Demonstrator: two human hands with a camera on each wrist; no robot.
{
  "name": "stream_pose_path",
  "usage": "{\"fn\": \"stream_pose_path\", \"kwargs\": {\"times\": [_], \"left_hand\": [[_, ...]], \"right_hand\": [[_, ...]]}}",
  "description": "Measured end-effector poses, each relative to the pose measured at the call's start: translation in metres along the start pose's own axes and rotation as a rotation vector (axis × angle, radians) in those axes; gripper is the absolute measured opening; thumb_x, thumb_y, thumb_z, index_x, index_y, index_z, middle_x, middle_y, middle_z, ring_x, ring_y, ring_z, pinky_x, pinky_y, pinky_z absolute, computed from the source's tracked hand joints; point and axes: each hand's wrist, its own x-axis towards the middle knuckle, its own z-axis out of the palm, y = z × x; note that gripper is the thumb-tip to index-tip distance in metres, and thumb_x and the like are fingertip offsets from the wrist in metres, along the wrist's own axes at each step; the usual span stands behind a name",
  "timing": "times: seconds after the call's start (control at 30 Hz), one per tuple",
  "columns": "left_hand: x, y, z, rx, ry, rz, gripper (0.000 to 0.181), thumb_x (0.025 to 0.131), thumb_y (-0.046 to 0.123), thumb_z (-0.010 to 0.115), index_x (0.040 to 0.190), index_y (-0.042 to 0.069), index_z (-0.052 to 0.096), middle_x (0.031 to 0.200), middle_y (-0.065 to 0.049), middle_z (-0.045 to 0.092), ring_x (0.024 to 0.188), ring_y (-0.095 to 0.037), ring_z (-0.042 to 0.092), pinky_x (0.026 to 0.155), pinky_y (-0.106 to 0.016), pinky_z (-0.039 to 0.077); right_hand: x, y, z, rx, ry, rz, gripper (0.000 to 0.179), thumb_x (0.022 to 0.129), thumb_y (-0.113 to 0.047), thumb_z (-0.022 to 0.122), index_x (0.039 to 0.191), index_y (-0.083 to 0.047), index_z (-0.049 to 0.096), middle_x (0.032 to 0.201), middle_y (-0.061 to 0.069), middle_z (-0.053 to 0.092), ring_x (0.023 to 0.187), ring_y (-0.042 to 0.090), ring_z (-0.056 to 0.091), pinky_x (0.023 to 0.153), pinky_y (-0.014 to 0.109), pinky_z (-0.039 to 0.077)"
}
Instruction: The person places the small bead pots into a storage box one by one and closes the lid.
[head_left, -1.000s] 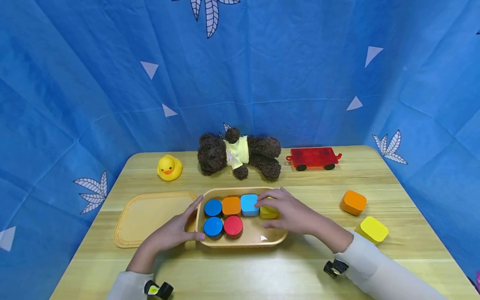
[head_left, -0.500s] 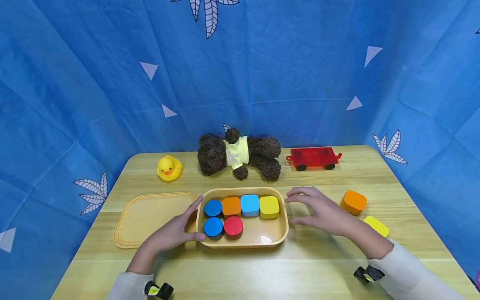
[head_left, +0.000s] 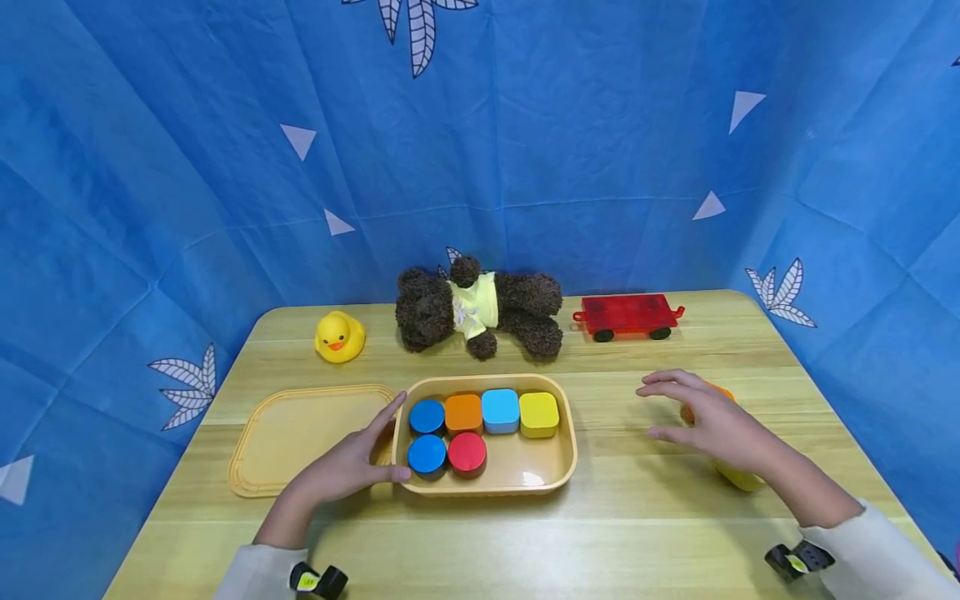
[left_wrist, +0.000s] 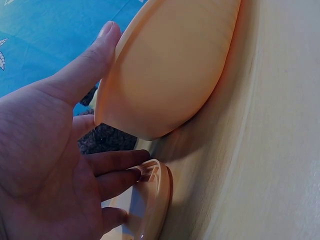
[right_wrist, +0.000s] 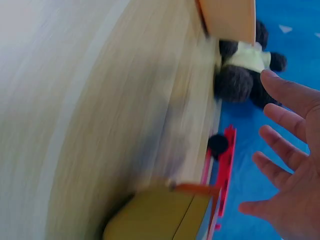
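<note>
My left hand (head_left: 345,467) rests against the left end of a peach plastic box (head_left: 525,487). Its thumb and index finger touch the rim, fairly straight, and the other fingers extend below it in the left wrist view. Inside the box stand two round blue blocks (head_left: 427,454), a round red block (head_left: 467,452), and orange (head_left: 463,412), light blue (head_left: 500,410) and yellow (head_left: 538,414) squarish blocks. My right hand (head_left: 708,421) hovers over the right of the table, fingers apart and holding nothing. Beneath it, partly hidden, are an orange block (head_left: 723,391) and a yellow block (head_left: 738,477).
A flat peach lid (head_left: 300,437) lies left of the box, partly behind my left hand. Along the back are a yellow rubber duck (head_left: 340,337), a dark brown teddy bear (head_left: 528,317) on its side and a red toy wagon (head_left: 628,315). Blue cloth hangs behind.
My right hand has let go of the yellow block in the box, come out and moved right to above the loose blocks. The left hand stays at the box's end.
</note>
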Motion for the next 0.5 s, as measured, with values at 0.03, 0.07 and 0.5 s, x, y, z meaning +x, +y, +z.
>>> {"fn": "stream_pose_path", "kwargs": {"times": [0.03,0.07,0.5], "left_hand": [[0.0,0.0,0.0,0.0,-0.001,0.001,0.109,0.089,0.046,0.08,0.167,0.035,0.004,0.168,-0.016,0.028,0.153,-0.042,0.028,0.122,-0.065,0.02],[0.0,0.0,0.0,-0.001,0.0,0.001,0.109,0.089,0.045,0.08,0.167,0.034,0.004,0.168,-0.016,0.028,0.153,-0.042,0.028,0.122,-0.065,0.02],[0.0,-0.001,-0.001,0.005,-0.004,0.002,0.11,0.089,0.045,0.08,0.167,0.034,0.004,0.168,-0.017,0.026,0.153,-0.043,0.027,0.122,-0.066,0.02]], "right_hand": [[-0.002,0.004,-0.002,0.001,0.002,0.008,0.05,0.088,-0.023,0.084,0.133,-0.013,0.067,0.146,0.013,0.053,0.134,0.041,0.048,0.099,0.062,0.047],[-0.003,0.008,-0.004,0.002,0.002,0.018,0.05,0.088,-0.023,0.084,0.134,-0.011,0.067,0.147,0.015,0.051,0.134,0.043,0.046,0.1,0.064,0.046],[-0.01,0.055,-0.018,-0.006,-0.05,0.175,0.067,0.088,-0.027,0.083,0.143,-0.001,0.056,0.149,0.032,0.039,0.123,0.051,0.051,0.098,0.071,0.047]]}}
